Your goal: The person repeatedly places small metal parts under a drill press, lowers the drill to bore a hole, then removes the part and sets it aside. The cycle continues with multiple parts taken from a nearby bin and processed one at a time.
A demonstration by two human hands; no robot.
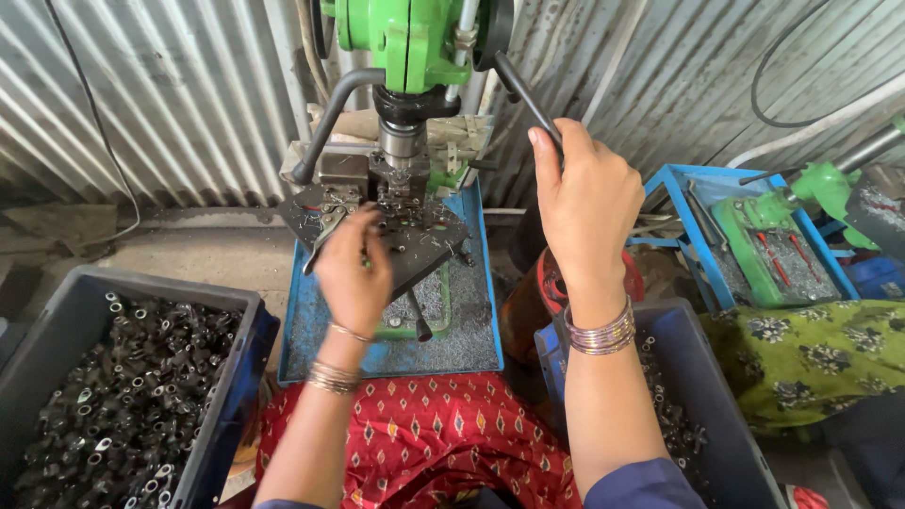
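A green press machine [405, 38] stands in front of me over a dark metal work plate [429, 247]. My right hand [584, 203] is closed around the machine's black lever handle [521, 90], raised at upper right. My left hand [353, 269] reaches onto the plate under the press head [401, 141], fingers bent over small dark metal parts [407, 219]; whether it pinches one is hidden. Both wrists wear metal bangles.
A blue tray [485, 320] with metal shavings sits under the plate. A dark bin [236, 320] of several small metal rings is at left, a blue bin [702, 377] with parts at right. A second green machine [782, 236] on a blue stand is far right. Corrugated metal wall behind.
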